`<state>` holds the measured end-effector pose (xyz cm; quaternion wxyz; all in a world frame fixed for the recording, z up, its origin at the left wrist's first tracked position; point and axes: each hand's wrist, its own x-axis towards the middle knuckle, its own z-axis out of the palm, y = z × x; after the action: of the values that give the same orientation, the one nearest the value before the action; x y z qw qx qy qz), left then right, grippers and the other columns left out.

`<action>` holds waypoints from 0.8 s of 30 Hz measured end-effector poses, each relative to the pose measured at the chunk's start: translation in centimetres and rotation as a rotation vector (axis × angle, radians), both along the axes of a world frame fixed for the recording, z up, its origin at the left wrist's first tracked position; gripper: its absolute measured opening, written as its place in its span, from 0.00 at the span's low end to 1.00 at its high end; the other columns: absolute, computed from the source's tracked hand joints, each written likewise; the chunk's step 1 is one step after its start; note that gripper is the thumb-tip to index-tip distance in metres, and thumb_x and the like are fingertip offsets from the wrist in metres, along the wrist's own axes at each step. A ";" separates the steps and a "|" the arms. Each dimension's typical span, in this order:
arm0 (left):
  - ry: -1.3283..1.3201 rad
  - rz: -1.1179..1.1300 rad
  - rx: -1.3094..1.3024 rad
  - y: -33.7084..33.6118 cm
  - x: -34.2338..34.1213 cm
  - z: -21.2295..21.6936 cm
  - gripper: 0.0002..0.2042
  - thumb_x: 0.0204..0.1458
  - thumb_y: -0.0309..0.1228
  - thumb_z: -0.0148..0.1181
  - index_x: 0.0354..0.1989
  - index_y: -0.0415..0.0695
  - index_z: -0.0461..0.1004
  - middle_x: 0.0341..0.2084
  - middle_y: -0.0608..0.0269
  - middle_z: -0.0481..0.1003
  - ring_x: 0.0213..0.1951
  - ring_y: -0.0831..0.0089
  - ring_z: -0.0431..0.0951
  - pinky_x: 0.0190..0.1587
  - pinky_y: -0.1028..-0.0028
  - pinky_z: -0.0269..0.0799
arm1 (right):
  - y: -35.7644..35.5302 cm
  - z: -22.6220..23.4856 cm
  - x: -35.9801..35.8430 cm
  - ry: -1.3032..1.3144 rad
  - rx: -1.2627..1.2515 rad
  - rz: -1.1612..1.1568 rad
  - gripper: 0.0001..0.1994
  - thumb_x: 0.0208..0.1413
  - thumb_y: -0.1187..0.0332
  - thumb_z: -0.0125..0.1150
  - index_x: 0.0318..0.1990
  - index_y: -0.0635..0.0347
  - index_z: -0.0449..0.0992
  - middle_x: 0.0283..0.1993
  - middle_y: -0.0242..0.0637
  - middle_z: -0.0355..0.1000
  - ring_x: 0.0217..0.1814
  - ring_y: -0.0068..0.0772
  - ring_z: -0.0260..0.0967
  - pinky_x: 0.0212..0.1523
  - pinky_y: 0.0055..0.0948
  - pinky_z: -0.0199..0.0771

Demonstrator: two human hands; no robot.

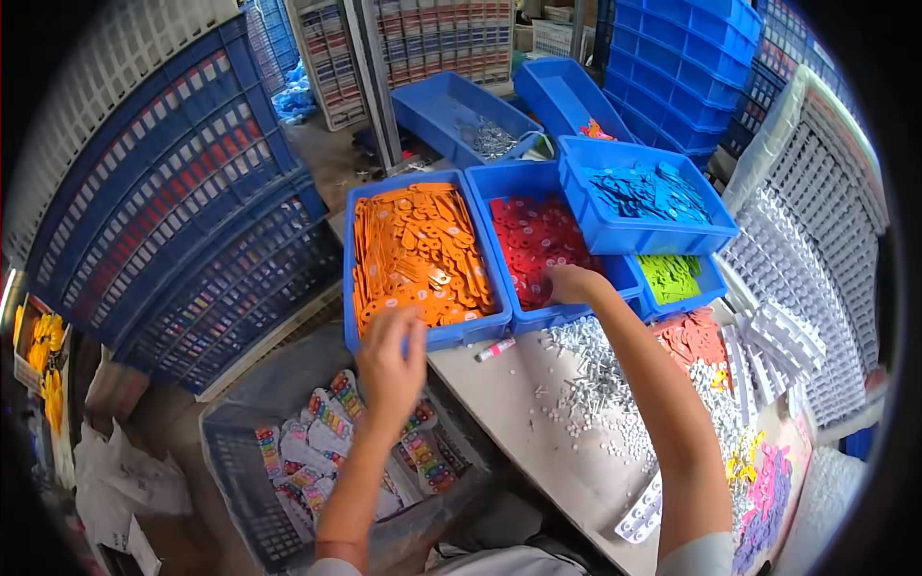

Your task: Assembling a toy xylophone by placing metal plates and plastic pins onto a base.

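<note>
My right hand (pixel 576 285) reaches into the blue bin of flat red plastic pieces (pixel 533 235). Its fingertips are down among the pieces, so their grip is hidden. My left hand (pixel 392 360) hovers at the near edge of the blue bin of flat orange plastic pieces (pixel 423 245). Its fingers look bent but are smeared by motion, and I cannot make out anything in them. Below it stands a grey crate (pixel 226 461) lined with plastic. White strips with rows of coloured pieces (pixel 327 422) lie inside.
A bin of blue pieces (pixel 648 197) rests above one of lime-green pieces (pixel 672 278). Small metal and white parts (pixel 595 374) are strewn across the table (pixel 499 394), near a small pink-and-white tube (pixel 495 349). White moulded strips (pixel 783 336) pile up right. Tall crates (pixel 182 192) stand left.
</note>
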<state>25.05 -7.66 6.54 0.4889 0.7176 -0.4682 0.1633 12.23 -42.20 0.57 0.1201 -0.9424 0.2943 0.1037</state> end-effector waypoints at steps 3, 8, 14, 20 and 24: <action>-0.108 0.089 0.353 -0.4 6.5 -0.2 0.10 0.60 0.27 0.63 0.49 0.43 0.80 0.41 0.55 0.80 0.49 0.55 0.78 0.56 0.57 0.69 | 0.4 0.5 0.6 0.098 0.193 0.019 0.25 0.47 0.58 0.79 0.51 0.60 0.84 0.52 0.55 0.81 0.57 0.57 0.77 0.55 0.49 0.76; -0.164 0.028 0.529 -1.4 9.6 -1.7 0.11 0.57 0.30 0.68 0.47 0.43 0.81 0.39 0.60 0.80 0.44 0.60 0.79 0.56 0.59 0.63 | 0.2 0.5 0.0 -0.245 0.184 0.040 0.16 0.51 0.61 0.75 0.45 0.59 0.84 0.46 0.50 0.82 0.48 0.53 0.80 0.49 0.46 0.78; -0.004 -0.049 0.533 -1.7 9.9 -1.7 0.11 0.53 0.28 0.71 0.43 0.41 0.79 0.31 0.62 0.76 0.33 0.67 0.75 0.52 0.66 0.63 | 2.9 3.0 -1.6 -0.691 0.255 -0.106 0.11 0.60 0.65 0.69 0.39 0.64 0.76 0.39 0.46 0.81 0.40 0.40 0.79 0.42 0.38 0.78; 0.064 -0.078 0.468 -0.9 10.4 -2.8 0.09 0.56 0.28 0.69 0.41 0.39 0.77 0.28 0.57 0.77 0.31 0.60 0.77 0.42 0.62 0.70 | 8.5 9.7 -8.0 -1.008 0.961 -0.202 0.08 0.72 0.65 0.58 0.45 0.59 0.70 0.37 0.36 0.79 0.38 0.21 0.72 0.39 0.24 0.72; 0.181 -0.017 0.211 -0.6 10.5 -4.1 0.09 0.67 0.29 0.59 0.49 0.38 0.72 0.30 0.54 0.78 0.34 0.63 0.79 0.40 0.64 0.74 | 12.6 12.8 -16.5 -1.154 1.270 -0.224 0.09 0.73 0.63 0.58 0.47 0.57 0.69 0.38 0.35 0.78 0.36 0.21 0.69 0.39 0.23 0.69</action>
<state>35.55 -8.31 2.47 0.4521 0.7730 -0.4429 0.0437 -4.23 -29.61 13.35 0.7641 -0.5675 0.1650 -0.2587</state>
